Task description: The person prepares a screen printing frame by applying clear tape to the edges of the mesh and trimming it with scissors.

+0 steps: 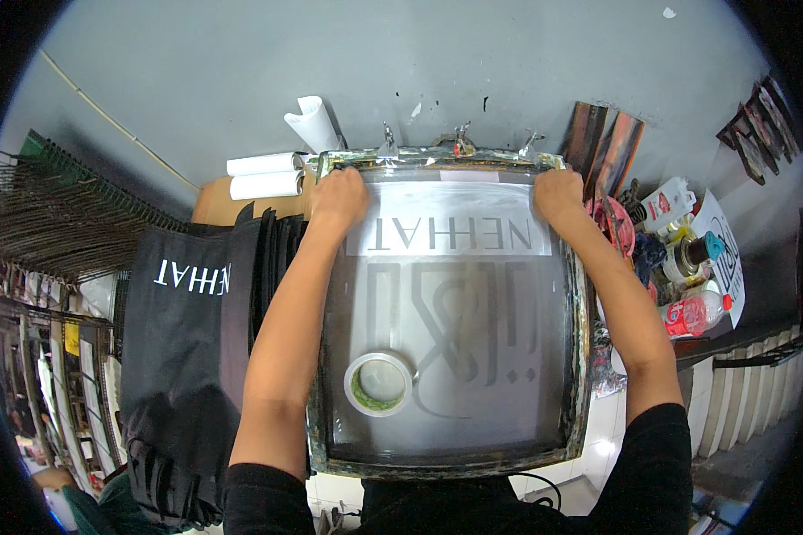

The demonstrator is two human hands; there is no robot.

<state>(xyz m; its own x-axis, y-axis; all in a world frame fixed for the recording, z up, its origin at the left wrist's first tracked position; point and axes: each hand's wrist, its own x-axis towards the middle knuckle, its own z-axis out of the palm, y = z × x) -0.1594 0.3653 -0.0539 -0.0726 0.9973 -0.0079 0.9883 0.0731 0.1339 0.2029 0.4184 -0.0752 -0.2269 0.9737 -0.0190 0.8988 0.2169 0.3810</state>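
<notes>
Both hands lay on the far rail of a screen-printing frame point(446, 312). The left hand point(337, 198) gripped the far-left corner, fingers curled over the rail, and the right hand point(558, 196) clasped the far-right corner the same way. The frame lay flat between the forearms, its mesh carrying a pale stencil of mirrored lettering just below the hands. A roll of tape point(378, 383) sat loose on the mesh, nearer the left elbow. Beyond the hands, hinge clamps point(459, 138) held the far rail. Left of the left forearm lay a stack of black printed garments point(187, 330); right of the right forearm stood ink-smeared bottles point(691, 312).

If the frame tilted, the loose tape roll would probably slide and could mark or dent the mesh. Uneven pressure from the two hands might shift the stencil and blur the print.
</notes>
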